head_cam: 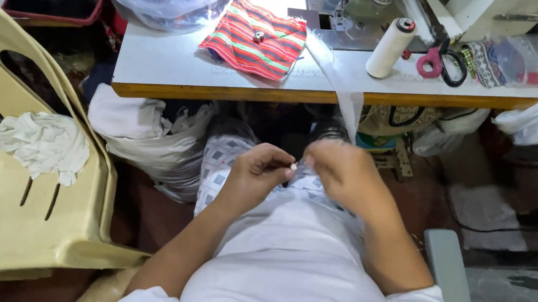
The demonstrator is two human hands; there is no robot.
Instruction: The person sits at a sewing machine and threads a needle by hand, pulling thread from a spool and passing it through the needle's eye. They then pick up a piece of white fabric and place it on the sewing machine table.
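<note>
- Pinching something small and pale at its fingertips, the left hand point(259, 169) sits at the centre of the frame, over the lap; what it grips is too small to make out.
- The right hand point(341, 168), blurred, has fingers drawn together on a white strip point(346, 96) hanging from the table point(158, 57) edge above.
- A striped cloth point(258, 36), a thread cone point(389, 47) and pink scissors point(441, 61) lie on the table in the upper part.
- The sewing machine point(434, 8) is cut off at the top edge.
</note>
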